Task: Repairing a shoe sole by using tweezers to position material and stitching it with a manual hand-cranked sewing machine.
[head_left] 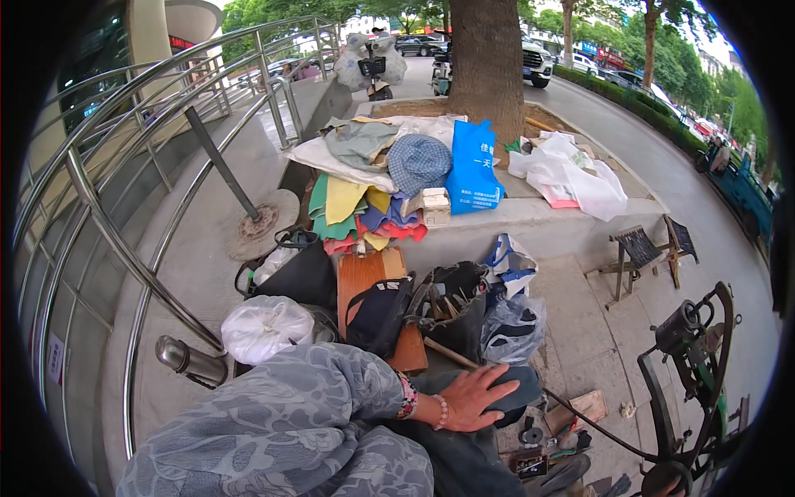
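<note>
My left hand (pixel 474 399) lies palm down with its fingers spread on a dark grey-green cloth (pixel 451 451) draped across my lap. A beaded bracelet (pixel 443 412) circles its wrist, below the grey patterned sleeve (pixel 315 393). Under and just beyond the fingertips is a dark, smooth flap (pixel 523 388); I cannot tell whether it belongs to the cloth. Nothing shows in the hand's grip. My right hand is out of the picture. Past the fingers, on the paving, sit a small box of parts (pixel 528 464) and a dark round roll (pixel 532 434).
A hand-cranked iron machine (pixel 691 373) stands at the right. Ahead are a black tool bag (pixel 447 306), a wooden board (pixel 364 277) and a clear plastic bag (pixel 512 327). Coloured cloths (pixel 348 203) hang over the ledge. A steel flask (pixel 190 362) stands left, by the railing (pixel 124 240).
</note>
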`<act>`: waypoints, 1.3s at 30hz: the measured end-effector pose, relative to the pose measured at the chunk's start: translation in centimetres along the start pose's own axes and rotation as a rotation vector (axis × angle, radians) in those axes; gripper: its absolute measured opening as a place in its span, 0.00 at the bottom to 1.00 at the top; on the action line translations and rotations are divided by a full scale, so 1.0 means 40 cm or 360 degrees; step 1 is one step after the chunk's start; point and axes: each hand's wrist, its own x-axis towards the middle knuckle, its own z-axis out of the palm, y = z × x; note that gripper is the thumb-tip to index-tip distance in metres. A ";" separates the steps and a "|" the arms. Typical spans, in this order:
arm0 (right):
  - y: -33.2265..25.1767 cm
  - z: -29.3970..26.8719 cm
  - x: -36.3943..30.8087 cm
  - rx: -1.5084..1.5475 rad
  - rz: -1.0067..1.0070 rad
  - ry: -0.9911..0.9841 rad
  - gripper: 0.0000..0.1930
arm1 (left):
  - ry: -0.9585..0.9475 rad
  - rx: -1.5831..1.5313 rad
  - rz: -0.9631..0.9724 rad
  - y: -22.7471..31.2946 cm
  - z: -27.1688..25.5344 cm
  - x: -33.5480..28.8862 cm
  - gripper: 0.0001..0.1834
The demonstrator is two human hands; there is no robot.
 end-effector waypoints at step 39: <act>0.211 0.219 -0.259 0.1164 0.1886 -0.1057 0.14 | 0.0054 -0.0062 -0.0029 -0.002 -0.014 0.019 0.35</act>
